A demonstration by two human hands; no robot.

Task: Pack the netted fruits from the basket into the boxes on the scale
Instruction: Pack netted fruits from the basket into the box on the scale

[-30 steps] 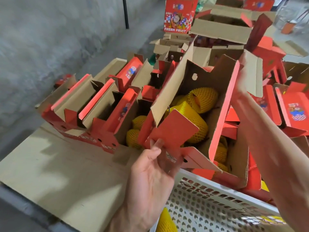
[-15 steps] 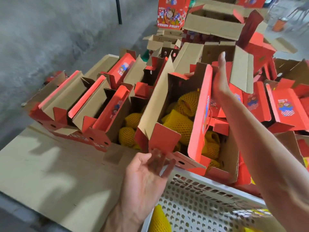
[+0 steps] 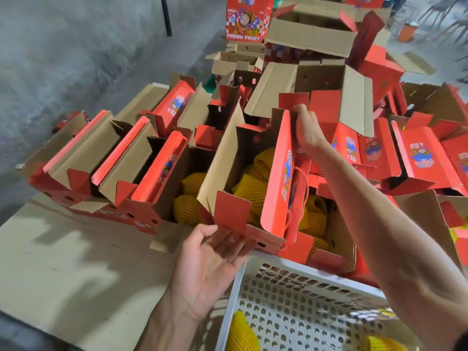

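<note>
**Two hands on one open box**

Both my hands are at the red box (image 3: 253,178) in front of me, which stands open with netted fruits (image 3: 250,191) inside; my right hand (image 3: 307,129) pinches the far top corner of its long red side flap (image 3: 279,173), holding it upright; my left hand (image 3: 210,259) lies palm up, fingers relaxed, touching the box's near end under the small red end flap (image 3: 231,211), gripping nothing; just left, another open box (image 3: 177,178) holds more netted fruit; the white perforated basket (image 3: 291,312) sits nearest me with a yellow netted fruit (image 3: 240,335) in its corner; brown cardboard sheet (image 3: 76,262) lies under the boxes.
</note>
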